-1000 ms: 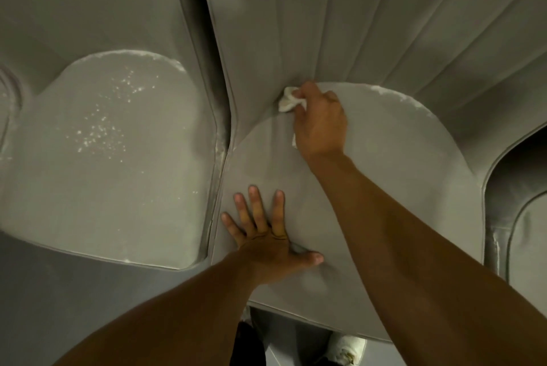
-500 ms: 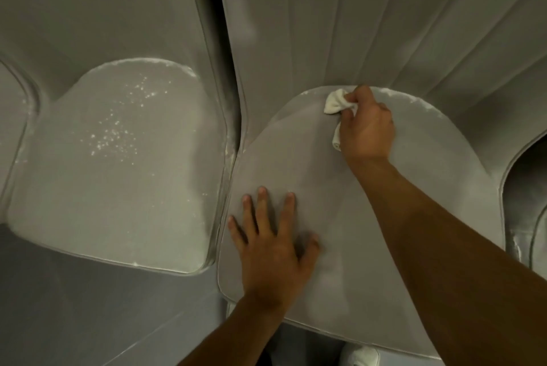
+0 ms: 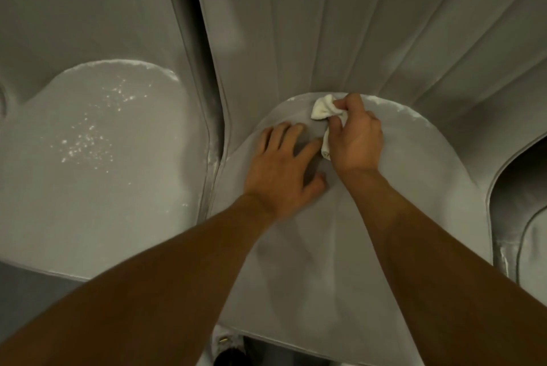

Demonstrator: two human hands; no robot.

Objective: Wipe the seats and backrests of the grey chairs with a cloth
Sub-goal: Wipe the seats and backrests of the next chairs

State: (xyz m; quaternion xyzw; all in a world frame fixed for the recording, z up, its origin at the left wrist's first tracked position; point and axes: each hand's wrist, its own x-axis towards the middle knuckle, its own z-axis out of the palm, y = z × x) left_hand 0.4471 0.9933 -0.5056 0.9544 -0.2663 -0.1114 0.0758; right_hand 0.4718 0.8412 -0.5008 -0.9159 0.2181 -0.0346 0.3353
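Cloth [image 3: 321,110] pinched in my right hand [image 3: 356,140] meets the seat [image 3: 325,247] at its rear seam, white dust [image 3: 411,113] lying along it rightward, my left hand [image 3: 281,167] spread flat beside.

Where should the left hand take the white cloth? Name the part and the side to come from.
Probably the bunched end of the cloth sticking out left of the right hand, pinched from the left. It lies exposed on the seat; the rest is mostly tucked under that hand. The left hand rests flat just beside it.
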